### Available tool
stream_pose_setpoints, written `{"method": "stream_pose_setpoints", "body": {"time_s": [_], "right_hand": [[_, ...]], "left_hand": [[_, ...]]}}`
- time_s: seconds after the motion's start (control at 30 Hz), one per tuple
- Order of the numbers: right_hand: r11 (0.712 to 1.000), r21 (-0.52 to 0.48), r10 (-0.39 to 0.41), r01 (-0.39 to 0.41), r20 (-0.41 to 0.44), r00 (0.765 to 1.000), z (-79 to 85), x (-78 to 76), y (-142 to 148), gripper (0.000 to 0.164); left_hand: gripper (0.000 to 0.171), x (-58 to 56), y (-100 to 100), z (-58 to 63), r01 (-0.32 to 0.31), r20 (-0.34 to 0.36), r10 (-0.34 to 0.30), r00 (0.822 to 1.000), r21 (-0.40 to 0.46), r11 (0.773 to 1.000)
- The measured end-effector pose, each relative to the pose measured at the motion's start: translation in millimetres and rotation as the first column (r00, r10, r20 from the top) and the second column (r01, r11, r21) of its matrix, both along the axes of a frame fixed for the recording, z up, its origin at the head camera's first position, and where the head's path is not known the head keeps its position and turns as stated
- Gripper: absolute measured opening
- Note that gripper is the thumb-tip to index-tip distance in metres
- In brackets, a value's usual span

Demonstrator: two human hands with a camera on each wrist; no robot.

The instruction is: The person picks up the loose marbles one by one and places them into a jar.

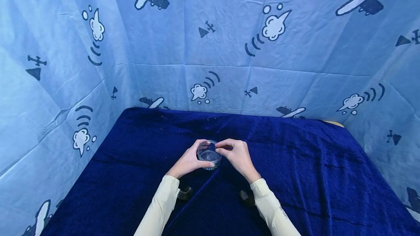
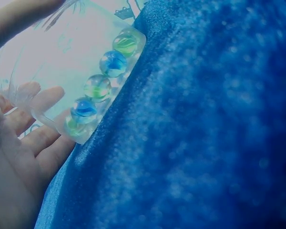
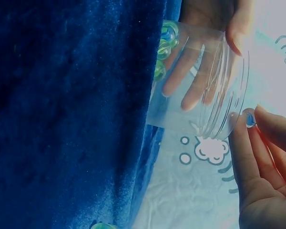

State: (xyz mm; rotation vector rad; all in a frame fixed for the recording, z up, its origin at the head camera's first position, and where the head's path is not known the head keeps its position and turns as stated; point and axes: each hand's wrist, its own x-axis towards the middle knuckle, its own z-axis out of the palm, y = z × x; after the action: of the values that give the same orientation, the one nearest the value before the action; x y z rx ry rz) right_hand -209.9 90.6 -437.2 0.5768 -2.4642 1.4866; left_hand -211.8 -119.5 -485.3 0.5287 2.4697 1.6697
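Note:
A clear plastic jar (image 1: 207, 156) without a lid stands on the dark blue cloth, tilted in the wrist views by the camera angle. My left hand (image 1: 190, 161) grips it round the side, thumb at the front and fingers behind. Several glass marbles (image 2: 98, 88) with green and blue swirls lie at the jar's bottom. My right hand (image 1: 237, 156) is at the jar's rim on the right. Between its thumb and fingertips it pinches a blue marble (image 3: 250, 118), just outside the mouth of the jar in the right wrist view.
Dark blue velvety cloth (image 1: 295, 163) covers the table. A light blue curtain (image 1: 223, 50) printed with planes and clouds hangs behind and at both sides. Dark wrist-worn devices (image 1: 185, 193) sit under the sleeves. A small green round thing (image 3: 104, 226) shows at the right wrist view's lower edge.

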Motion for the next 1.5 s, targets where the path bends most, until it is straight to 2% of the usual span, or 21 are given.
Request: {"method": "stream_pose_setpoints", "body": {"time_s": [0.57,1.2,1.5], "right_hand": [[1.000,-0.006,0.006,-0.006,0.000,1.000,1.6,-5.7,4.2,0.008],[0.998,-0.051,-0.034,0.037,0.062,0.997,6.1,-7.9,17.1,0.009],[0.998,-0.019,-0.065,0.067,0.072,0.995,2.9,-7.8,25.6,0.011]], "left_hand": [[0.081,-1.7,2.8,0.9,-0.024,0.038,0.024,0.999,-0.013,1.000],[0.080,-3.8,3.3,-0.8,-0.032,0.021,0.033,0.999,-0.009,0.999],[0.081,-1.8,4.4,1.9,-0.037,0.034,0.037,0.999,-0.003,0.999]]}}
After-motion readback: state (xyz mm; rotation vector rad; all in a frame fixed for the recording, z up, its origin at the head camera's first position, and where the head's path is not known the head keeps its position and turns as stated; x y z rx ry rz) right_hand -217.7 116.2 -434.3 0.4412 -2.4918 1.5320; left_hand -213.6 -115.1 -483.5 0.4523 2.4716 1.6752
